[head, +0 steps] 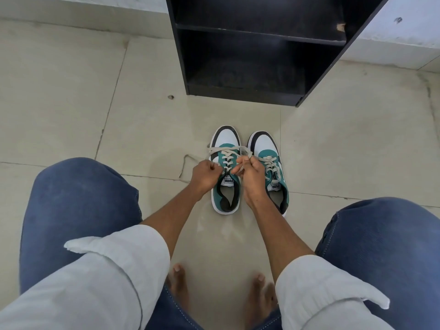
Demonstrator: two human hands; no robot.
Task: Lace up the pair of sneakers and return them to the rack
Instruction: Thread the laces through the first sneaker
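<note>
Two teal, white and black sneakers stand side by side on the floor, toes pointing away from me. Over the left sneaker (pixel 226 139), my left hand (pixel 204 175) grips one end of its beige lace (pixel 226 150) at the shoe's left side. My right hand (pixel 250 172) pinches the other lace end above the tongue. Both lace ends run out forward across the shoe's toe area. The right sneaker (pixel 266 145) is laced and partly hidden behind my right hand and wrist. The black rack (pixel 257 89) stands just beyond the shoes.
The rack's lower shelves are dark and open toward me, with nothing visible inside. Beige floor tiles surround the shoes. My knees in blue jeans flank the view, and my bare feet (pixel 178 282) rest near the bottom. A pale wall base runs behind the rack.
</note>
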